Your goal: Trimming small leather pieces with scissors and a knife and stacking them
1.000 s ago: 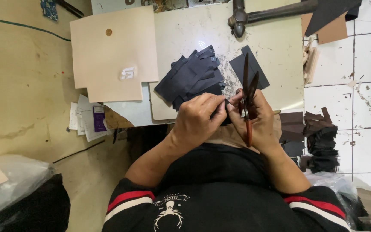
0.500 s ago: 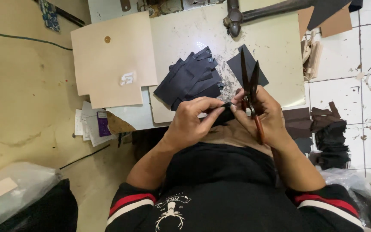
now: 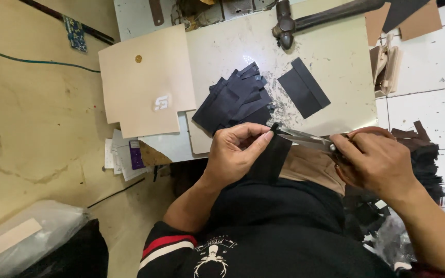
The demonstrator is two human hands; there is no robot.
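L. hand (image 3: pixel 235 154) pinched a dark strip (image 3: pixel 271 157) near the table (image 3: pixel 330 62) edge. R. hand (image 3: pixel 374 162) gripped scissors (image 3: pixel 305 138), blade tips touching the strip's top. Dark pieces (image 3: pixel 235 100) lay farther on the table.

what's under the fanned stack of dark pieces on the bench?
The fanned stack of dark pieces lies on the pale worktop, its lower left edge overlapping a tan sheet. Whatever lies beneath its middle is covered.

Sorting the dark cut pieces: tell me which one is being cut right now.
The dark piece pinched in the left hand, with the scissors in the right hand at its top edge; the others lie on the table.
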